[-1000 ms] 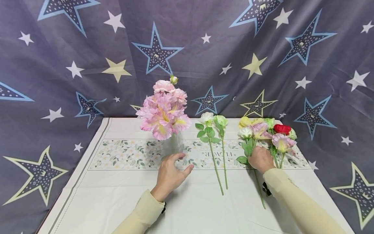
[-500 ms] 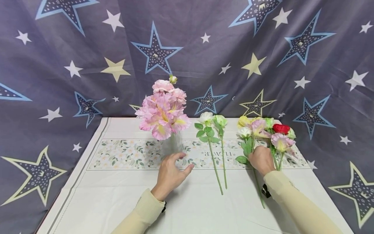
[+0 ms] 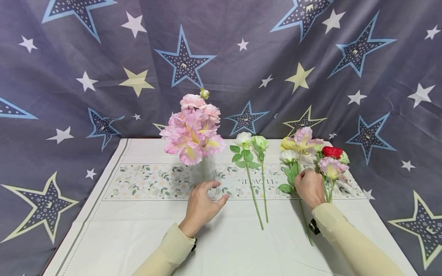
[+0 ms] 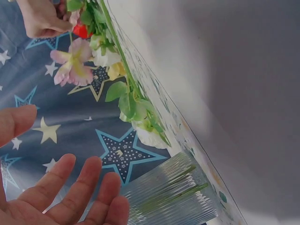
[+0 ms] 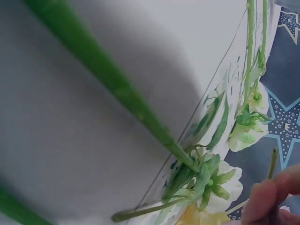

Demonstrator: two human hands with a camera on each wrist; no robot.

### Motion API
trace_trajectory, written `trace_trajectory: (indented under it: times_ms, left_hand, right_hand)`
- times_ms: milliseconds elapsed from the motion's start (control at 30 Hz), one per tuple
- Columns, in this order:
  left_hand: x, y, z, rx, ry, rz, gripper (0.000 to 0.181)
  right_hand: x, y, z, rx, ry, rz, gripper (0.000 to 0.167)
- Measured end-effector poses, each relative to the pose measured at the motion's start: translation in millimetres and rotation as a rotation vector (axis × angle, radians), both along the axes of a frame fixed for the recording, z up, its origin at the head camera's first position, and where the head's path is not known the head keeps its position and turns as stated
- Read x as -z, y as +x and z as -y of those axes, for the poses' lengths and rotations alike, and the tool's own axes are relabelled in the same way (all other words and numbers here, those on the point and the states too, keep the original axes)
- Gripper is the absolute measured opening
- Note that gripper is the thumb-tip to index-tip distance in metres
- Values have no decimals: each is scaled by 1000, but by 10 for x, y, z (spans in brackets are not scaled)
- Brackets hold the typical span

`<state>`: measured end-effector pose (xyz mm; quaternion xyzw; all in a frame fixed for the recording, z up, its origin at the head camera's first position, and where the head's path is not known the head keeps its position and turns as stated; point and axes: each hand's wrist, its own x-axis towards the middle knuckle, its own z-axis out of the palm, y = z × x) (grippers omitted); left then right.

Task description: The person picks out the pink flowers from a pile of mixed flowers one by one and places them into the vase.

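- Backdrop on my feed is a grey-purple curtain (image 3: 224, 50) covered in stars, with a white worktop (image 3: 138, 237) in front and a floral band (image 3: 138, 184) printed across it.
- My right hand (image 3: 310, 188) has its grip pinched on the stem of a pink-and-yellow flower (image 3: 304, 140). In the right wrist cam I can see a bit of stem poking out past the fingertips.
- That bloom is over the right part of the worktop, next to a yellow flower (image 3: 287, 144). A white flower (image 3: 289, 155), a red flower (image 3: 332, 152) and a second pink bloom (image 3: 333, 168) are close by.
- My left hand (image 3: 202, 205) holds nothing, fingers loosely extended just beside the ribbed clear vase (image 3: 203, 172). Can't tell if it's touching.
- The vase stands upright with a pink bouquet (image 3: 191, 130) in it.
- Between vase and pile, two long-stemmed flowers (image 3: 243, 138) lie side by side, one white, one pale green.
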<state>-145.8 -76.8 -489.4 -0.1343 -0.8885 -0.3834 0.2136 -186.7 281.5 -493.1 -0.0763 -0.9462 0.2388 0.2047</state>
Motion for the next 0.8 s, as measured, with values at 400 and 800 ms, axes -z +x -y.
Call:
trace_trajectory:
  times_ms: [400, 800]
  left_hand:
    - [28, 6, 7, 9, 7, 4, 39]
    - [65, -3, 1, 21, 7, -14, 39]
  right_hand:
    - [-63, 95, 88, -46, 17, -140, 9]
    - [-107, 210, 255, -114, 6, -197, 8]
